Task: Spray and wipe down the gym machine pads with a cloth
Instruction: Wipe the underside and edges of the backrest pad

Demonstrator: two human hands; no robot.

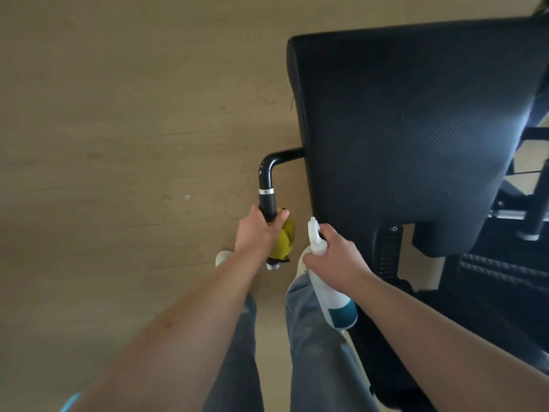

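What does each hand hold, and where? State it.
Left hand grips the yellow cloth wrapped on the black handle; right hand holds the spray bottle at its neck, just below the nozzle.

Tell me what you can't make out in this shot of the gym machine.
All head view:
- Handle grip: covered by the left hand and yellow cloth.
- Spray bottle trigger: hidden under the right hand, so squeezing is unclear.
- Pad: its right side is cut off by the frame edge.

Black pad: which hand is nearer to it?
Right. The right hand, holding the spray bottle, is close beside the pad; the left hand grips cloth and handle, further left.
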